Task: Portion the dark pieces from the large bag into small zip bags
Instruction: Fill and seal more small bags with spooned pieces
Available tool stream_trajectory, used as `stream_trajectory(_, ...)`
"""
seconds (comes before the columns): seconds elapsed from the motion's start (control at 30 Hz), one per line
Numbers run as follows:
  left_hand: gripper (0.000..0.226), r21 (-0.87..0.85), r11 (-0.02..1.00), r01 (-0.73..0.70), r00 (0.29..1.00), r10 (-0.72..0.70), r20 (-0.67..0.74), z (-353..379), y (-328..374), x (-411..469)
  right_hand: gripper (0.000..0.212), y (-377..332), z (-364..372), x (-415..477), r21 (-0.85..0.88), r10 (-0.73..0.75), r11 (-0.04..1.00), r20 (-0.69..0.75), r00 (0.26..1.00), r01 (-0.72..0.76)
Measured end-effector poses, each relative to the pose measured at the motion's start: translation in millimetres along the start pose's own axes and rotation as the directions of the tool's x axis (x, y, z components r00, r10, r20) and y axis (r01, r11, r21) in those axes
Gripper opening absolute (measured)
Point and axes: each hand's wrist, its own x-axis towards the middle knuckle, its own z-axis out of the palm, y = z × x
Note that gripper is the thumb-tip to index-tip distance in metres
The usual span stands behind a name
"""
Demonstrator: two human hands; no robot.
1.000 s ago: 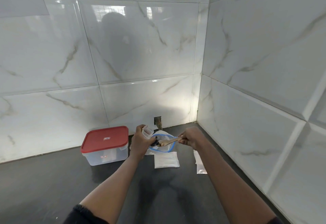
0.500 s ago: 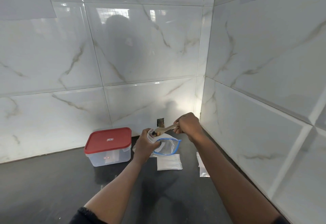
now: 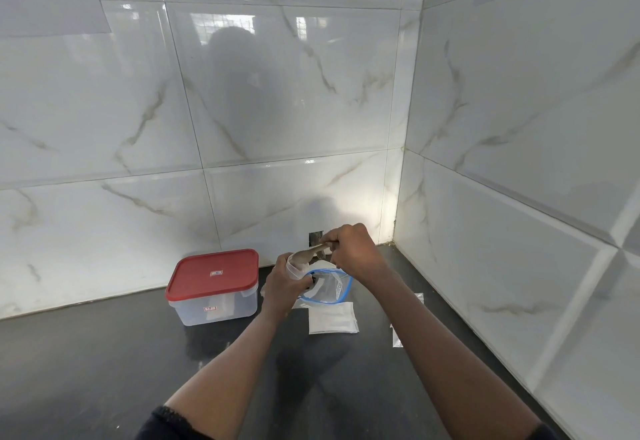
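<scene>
Tiled corner (image 3: 403, 110) above a dark counter (image 3: 86, 370)
Back wall (image 3: 121, 110) and right wall (image 3: 519, 162) are glossy white marble-look tiles; the back wall shows a window reflection (image 3: 221, 22), 1 small dark hole (image 3: 316, 238) near its base and a bright glow by the corner

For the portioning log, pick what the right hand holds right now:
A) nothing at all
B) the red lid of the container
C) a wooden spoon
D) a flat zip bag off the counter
C: the right hand grips the handle of the wooden spoon, whose bowl sits at the mouth of the small zip bag held up by the left hand.
</scene>
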Motion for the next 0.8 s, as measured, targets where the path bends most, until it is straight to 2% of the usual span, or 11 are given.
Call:
stream_trajectory(0.1, 0.056, -0.032, 0.999, 0.001, 1.000, -0.001, 0.012, -1, -1, 1, 0.035, -2, -7, 0, 0.052, 0.059, 0.997, -0.088, 0.994, -0.055)
stream_trajectory(0.2, 0.056, -0.061, 0.998, 0.005, 1.000, -0.005, 0.000, -5, -4, 3, 0.033, 2, -14, 5, 0.115, 0.211, 0.974, -0.148, 0.966, -0.196)
stream_trajectory(0.3, 0.053, -0.080, 0.997, 0.005, 1.000, -0.007, -0.028, -10, -5, 3, 0.019, 9, -14, 4, 0.072, 0.313, 0.949, -0.072, 0.947, -0.308)
stream_trajectory(0.4, 0.048, -0.067, 0.998, -0.020, 0.999, 0.017, -0.050, -13, -3, 4, 0.023, 16, 6, -2, 0.143, 0.386, 0.912, 0.019, 0.922, -0.384)
stream_trajectory(0.47, 0.047, -0.046, 0.998, -0.033, 0.998, 0.031, -0.048, -15, -2, 4, 0.009, 23, 34, -3, 0.095, 0.393, 0.914, 0.028, 0.919, -0.394)
stream_trajectory(0.57, 0.047, -0.031, 0.998, -0.053, 0.998, 0.052, -0.040, -16, 1, 3, 0.022, 30, 71, 0, 0.009, 0.412, 0.911, 0.046, 0.910, -0.413)
stream_trajectory(0.63, 0.047, -0.019, 0.998, -0.068, 0.997, 0.067, -0.030, -16, 1, 2, 0.027, 29, 84, 2, 0.018, 0.426, 0.903, 0.090, 0.900, -0.429)
stream_trajectory(0.7, 0.047, -0.002, 0.997, -0.077, 0.997, 0.077, -0.011, -17, 0, 3, 0.029, 26, 91, 3, 0.099, 0.486, 0.865, 0.083, 0.870, -0.493)
stream_trajectory(0.8, 0.052, 0.013, 0.997, -0.082, 0.996, 0.082, 0.018, -17, -1, 4, 0.032, 25, 102, 16, 0.249, 0.635, 0.734, 0.079, 0.769, -0.632)
